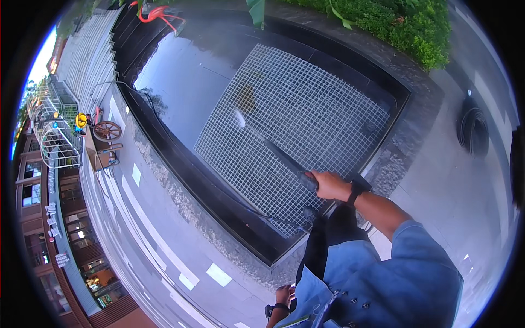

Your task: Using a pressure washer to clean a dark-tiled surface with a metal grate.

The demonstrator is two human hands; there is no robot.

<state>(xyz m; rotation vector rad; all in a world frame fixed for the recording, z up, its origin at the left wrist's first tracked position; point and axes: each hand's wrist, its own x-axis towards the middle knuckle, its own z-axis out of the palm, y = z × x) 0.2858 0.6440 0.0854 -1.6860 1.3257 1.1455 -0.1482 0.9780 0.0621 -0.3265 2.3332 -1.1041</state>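
My right hand [331,185] is closed around the grip of a black spray gun with a long wand [285,156], like a pressure washer's. The wand points away over a pale square-mesh grating [311,110], with a white jet of water [240,119] at its tip. Near the jet, a brownish patch shows on the grating. My left hand [284,296] hangs low by my left side, its fingers curled; whether it holds anything is unclear. A dark shoe [310,214] is at the grating's near edge.
The grating sits in a dark stone basin [262,254] with reflective water [184,78]. A thin hose [156,104] trails along its left side. A flamingo figure [155,14], a wheeled wooden cart [96,149], a coiled black hose [473,131] and green shrubs [393,28] stand around.
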